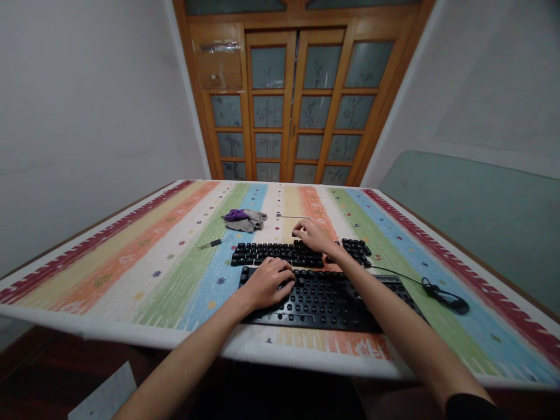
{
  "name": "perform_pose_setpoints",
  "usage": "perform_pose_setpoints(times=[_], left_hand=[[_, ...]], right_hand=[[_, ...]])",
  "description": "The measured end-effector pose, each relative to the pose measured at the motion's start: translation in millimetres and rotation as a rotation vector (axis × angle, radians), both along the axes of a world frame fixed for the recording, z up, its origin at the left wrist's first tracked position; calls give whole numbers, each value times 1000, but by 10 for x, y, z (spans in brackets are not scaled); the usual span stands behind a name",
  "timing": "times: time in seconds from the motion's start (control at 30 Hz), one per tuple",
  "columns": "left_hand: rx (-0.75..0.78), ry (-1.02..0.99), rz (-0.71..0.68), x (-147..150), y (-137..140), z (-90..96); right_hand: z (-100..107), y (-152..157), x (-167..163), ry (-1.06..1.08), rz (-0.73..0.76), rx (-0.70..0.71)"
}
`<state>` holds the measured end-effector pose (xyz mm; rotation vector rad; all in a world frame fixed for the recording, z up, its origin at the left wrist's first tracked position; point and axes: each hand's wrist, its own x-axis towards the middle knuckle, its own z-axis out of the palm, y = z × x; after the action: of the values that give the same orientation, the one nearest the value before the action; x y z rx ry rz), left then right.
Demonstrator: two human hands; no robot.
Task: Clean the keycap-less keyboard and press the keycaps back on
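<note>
A black keyboard [315, 309] lies near the table's front edge, its key posts showing without caps. Just beyond it, loose black keycaps [251, 254] are laid out in rows like a key layout. My left hand [270, 283] rests palm down on the keyboard's upper left, fingers spread a little and loosely bent. Reaching past the keycap rows, my right hand [314, 234] has thumb and fingers pinched together, with a small dark keycap [294, 234] at the tips. My right forearm hides part of the keyboard and some caps.
A grey and purple cloth [245, 220] lies behind the keycaps, with a thin metal rod [294, 217] to its right. To the left is a small black-handled tool [215, 242]. The coiled keyboard cable [446, 296] lies at right on the striped tablecloth [166, 274].
</note>
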<state>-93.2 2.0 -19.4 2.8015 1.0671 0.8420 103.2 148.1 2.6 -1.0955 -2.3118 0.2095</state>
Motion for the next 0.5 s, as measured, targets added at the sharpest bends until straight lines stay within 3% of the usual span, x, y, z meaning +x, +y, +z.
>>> perform_pose_setpoints(times=[0.17, 0.5], left_hand=[[11, 7, -4, 23, 22, 21], [42, 42, 1, 183, 103, 164]], right_hand=[[65, -339, 196, 41, 65, -36], [-24, -1081, 439, 120, 145, -145]])
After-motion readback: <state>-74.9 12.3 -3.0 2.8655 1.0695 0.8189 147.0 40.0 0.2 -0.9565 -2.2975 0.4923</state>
